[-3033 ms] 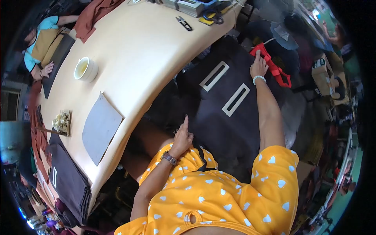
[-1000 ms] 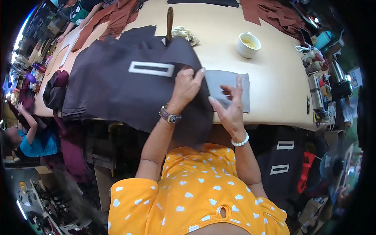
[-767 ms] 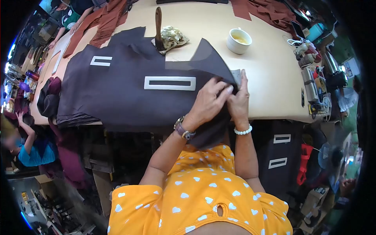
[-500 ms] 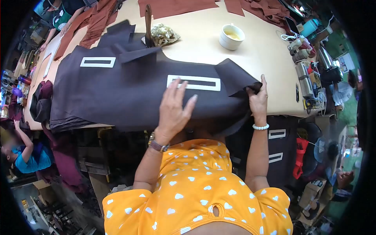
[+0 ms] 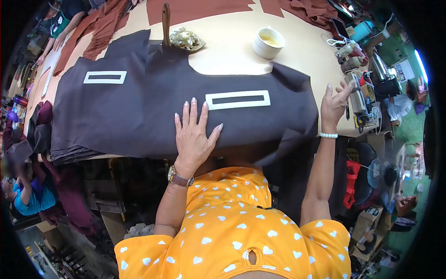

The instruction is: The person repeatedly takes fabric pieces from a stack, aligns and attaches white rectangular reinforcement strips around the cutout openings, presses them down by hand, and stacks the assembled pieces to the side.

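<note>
A dark brown fabric piece lies over the table's near edge, its right part hanging down in folds. On it are two white rectangular frames, one at the left and a larger one near the middle. My left hand rests flat on the fabric with fingers spread, the fingertips just left of the larger white frame. To the right of the fabric, my right hand is raised over the table with its fingers apart and nothing in them.
A white cup with yellowish contents stands at the back. Left of it are a pale, crusty lump and an upright brown wooden handle. Reddish-brown fabric lies farther back. Cords and spools crowd the right edge. Other people work at left.
My right hand has let go of the fabric's right corner and moved right. That corner now lies flatter. My left hand has come off the larger white frame and down onto the fabric.
</note>
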Demonstrator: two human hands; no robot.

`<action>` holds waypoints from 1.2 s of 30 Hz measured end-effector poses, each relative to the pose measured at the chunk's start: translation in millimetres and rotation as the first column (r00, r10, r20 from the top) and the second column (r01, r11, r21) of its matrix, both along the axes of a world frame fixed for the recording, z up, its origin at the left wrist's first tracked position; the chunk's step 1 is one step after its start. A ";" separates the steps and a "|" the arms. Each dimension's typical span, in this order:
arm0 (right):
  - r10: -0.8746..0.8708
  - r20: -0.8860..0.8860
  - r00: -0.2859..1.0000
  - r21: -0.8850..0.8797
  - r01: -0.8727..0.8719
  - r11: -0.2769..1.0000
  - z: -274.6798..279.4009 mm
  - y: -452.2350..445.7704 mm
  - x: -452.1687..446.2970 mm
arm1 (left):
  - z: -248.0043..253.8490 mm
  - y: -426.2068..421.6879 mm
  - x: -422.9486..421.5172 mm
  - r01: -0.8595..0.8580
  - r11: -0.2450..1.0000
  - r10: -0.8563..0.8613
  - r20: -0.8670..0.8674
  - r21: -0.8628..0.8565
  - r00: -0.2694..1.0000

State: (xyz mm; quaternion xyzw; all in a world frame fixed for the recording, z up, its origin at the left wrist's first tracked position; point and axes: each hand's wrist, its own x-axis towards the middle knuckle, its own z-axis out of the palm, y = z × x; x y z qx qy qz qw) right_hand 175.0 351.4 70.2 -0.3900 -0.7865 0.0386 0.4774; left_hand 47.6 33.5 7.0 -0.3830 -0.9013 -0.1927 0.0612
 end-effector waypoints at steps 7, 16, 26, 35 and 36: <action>0.544 0.387 0.744 -0.285 -0.465 0.838 -27.7 -115.7 -23.8 | 0.5 0.9 0.7 -0.013 1.000 0.014 0.009 -0.005 1.000; 0.209 0.803 0.558 -0.031 -0.312 0.950 -44.7 -114.6 -31.0 | 1.3 0.3 0.2 0.003 0.999 -0.002 -0.025 0.043 1.000; -0.267 0.951 0.153 0.306 -0.363 0.880 -31.5 -125.5 -36.3 | -0.9 0.7 -1.1 0.006 0.999 -0.004 -0.050 0.044 0.999; -0.319 0.935 0.154 0.353 -0.349 0.868 -41.1 -116.6 -46.5 | -2.1 0.5 -1.2 0.006 0.998 -0.003 -0.046 0.061 0.999; -0.321 0.934 0.160 0.357 -0.345 0.868 -40.6 -118.1 -46.7 | -1.9 0.3 -1.0 0.007 0.998 -0.004 -0.044 0.062 0.999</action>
